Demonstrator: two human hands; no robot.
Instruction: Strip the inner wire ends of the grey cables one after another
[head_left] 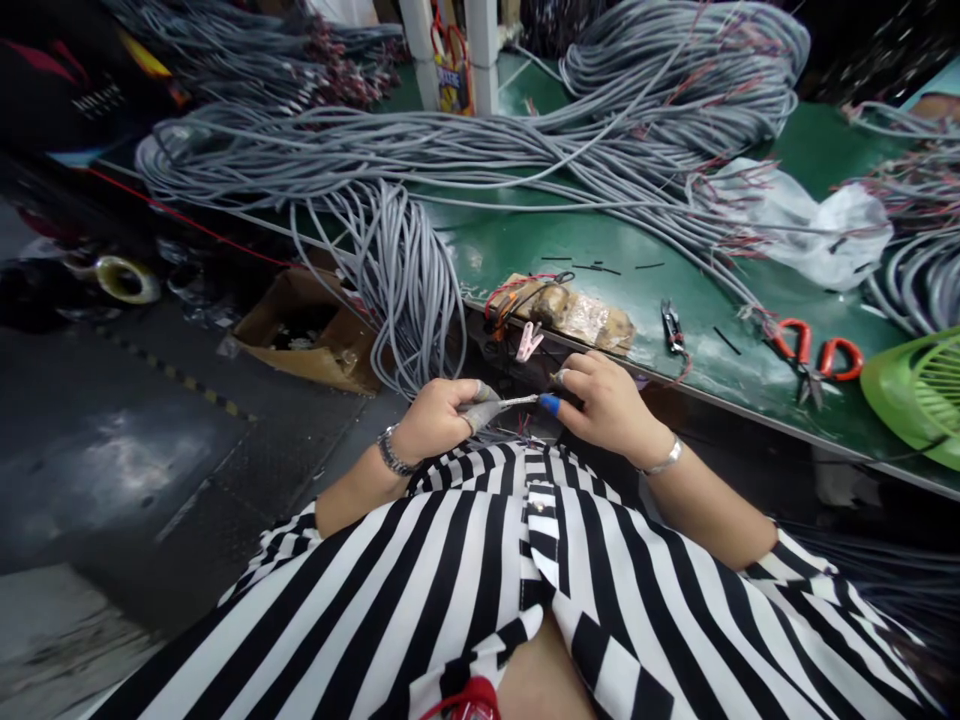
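In front of my striped shirt, my left hand is closed on a short length of grey cable, its thumb and finger wearing greyish finger covers. The cable's pale end points right. My right hand has its thumb, wrapped in a blue cover, at that end, with curled fingers above it. Just beyond the hands, at the bench edge, are a pink clip and a taped block with red and black wires. Small side cutters lie to the right of the block.
Heaps of grey cable cover the back of the green bench, one bundle hanging over its edge. Orange-handled scissors, a clear plastic bag and a green plastic fan-like object sit right. A cardboard box stands left.
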